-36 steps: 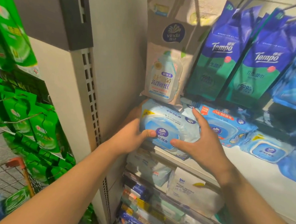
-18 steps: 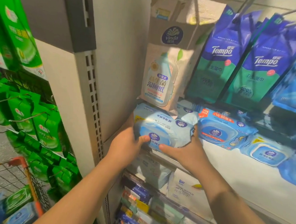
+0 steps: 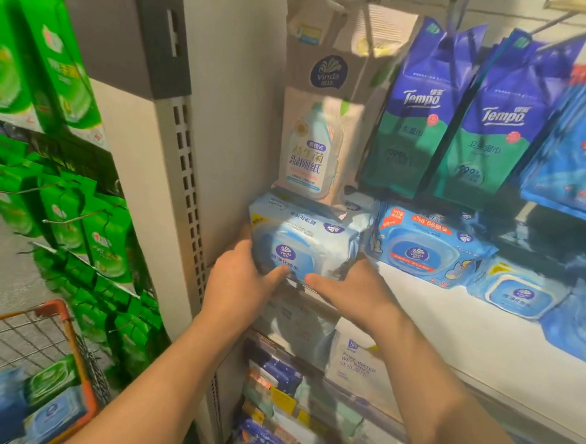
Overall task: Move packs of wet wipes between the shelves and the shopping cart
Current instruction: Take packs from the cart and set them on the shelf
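Observation:
A light blue pack of wet wipes (image 3: 304, 239) sits at the far left end of the white shelf (image 3: 450, 327), against the side panel. My left hand (image 3: 243, 284) grips its left front corner and my right hand (image 3: 352, 290) grips its right front corner, thumbs on the front face. Beside it on the shelf lies a darker blue wipes pack (image 3: 427, 247), and another light blue pack (image 3: 517, 294) lies further right. The orange-rimmed shopping cart (image 3: 63, 314) stands at the lower left with several wipes packs (image 3: 9, 407) inside.
A beige hanging wipes bag (image 3: 318, 120) and blue-green Tempo bags (image 3: 425, 109) hang just above the held pack. Green packs (image 3: 88, 230) hang on hooks to the left. A perforated upright (image 3: 184, 187) borders the shelf. Lower shelves hold more packs (image 3: 355, 363).
The held pack has moved left and back onto the shelf end, under the beige bag, with both hands following. The view has shifted so more of the cart shows.

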### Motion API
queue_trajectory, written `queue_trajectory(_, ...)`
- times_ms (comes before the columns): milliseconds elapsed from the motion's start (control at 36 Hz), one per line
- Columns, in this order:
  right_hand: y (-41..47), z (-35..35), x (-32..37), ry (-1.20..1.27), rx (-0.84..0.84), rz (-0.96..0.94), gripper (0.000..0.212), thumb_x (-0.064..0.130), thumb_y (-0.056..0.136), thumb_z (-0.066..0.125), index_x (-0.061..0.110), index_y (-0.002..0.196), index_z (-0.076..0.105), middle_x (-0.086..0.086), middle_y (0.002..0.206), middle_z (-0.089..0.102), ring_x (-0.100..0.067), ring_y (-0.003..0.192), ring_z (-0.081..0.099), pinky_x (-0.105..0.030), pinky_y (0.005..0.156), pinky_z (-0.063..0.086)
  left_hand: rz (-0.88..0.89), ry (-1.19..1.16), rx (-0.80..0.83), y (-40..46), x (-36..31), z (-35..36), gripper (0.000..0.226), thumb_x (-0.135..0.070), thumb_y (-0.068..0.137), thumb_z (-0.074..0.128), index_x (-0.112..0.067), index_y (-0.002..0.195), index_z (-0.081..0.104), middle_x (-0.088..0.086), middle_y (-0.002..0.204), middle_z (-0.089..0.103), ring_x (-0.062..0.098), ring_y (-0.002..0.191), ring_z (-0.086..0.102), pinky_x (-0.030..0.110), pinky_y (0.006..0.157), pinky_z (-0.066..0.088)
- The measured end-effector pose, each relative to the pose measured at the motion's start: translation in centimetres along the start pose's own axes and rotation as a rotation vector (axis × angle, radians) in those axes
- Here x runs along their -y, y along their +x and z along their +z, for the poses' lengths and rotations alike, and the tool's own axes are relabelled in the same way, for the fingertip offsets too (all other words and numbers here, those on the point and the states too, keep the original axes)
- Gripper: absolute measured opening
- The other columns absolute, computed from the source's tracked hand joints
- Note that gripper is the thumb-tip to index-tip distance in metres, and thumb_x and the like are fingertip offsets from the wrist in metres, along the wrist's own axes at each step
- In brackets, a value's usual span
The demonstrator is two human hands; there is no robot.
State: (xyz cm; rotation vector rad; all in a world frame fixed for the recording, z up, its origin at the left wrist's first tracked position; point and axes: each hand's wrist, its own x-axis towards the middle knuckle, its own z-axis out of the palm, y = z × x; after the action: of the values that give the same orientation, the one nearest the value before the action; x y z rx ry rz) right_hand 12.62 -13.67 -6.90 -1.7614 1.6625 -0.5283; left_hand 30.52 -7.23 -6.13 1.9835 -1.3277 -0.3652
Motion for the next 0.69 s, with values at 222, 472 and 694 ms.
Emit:
queue_trajectory(222,-4.0,-0.4,0.0,-0.422,0.039,0.035,0.073,0.067,0.078,0.057,0.022,0.135,0.050,-0.005,0.134,0.061,-0.031,0.121,0.059,-0.041,0.103,0.048,0.075,0.073,-0.032,-3.7,1.6,0.3,0.096,-0.070,0.074,0.068,-0.025,0.151,0.031,-0.005,0.150,0.044,0.015,0.138,0.041,0.034,0.110,0.041)
queue_trajectory(472,-8.0,1.9,-0.7,-0.704,-0.126,-0.220,0.090,0.068,0.090,0.049,0.002,0.149,0.033,-0.016,0.147,0.048,-0.033,0.136,0.046,-0.046,0.113,0.032,0.042,0.195,-0.012,-8.4,4.0,-0.8,0.098,-0.077,0.081,0.053,-0.027,0.158,0.020,-0.008,0.162,0.027,0.011,0.148,0.024,0.031,0.117,0.027)
queue_trajectory(694,-11.3,5.0,0.9,-0.600,-0.113,-0.277,0.094,0.060,0.088,0.057,0.003,0.155,0.023,-0.018,0.162,0.028,-0.033,0.152,0.020,-0.048,0.124,0.021,-0.006,0.237,-0.010,-12.1,6.8,-4.7,0.097,-0.082,0.078,0.050,-0.031,0.156,0.021,-0.010,0.159,0.030,0.013,0.145,0.027,0.032,0.114,0.030)
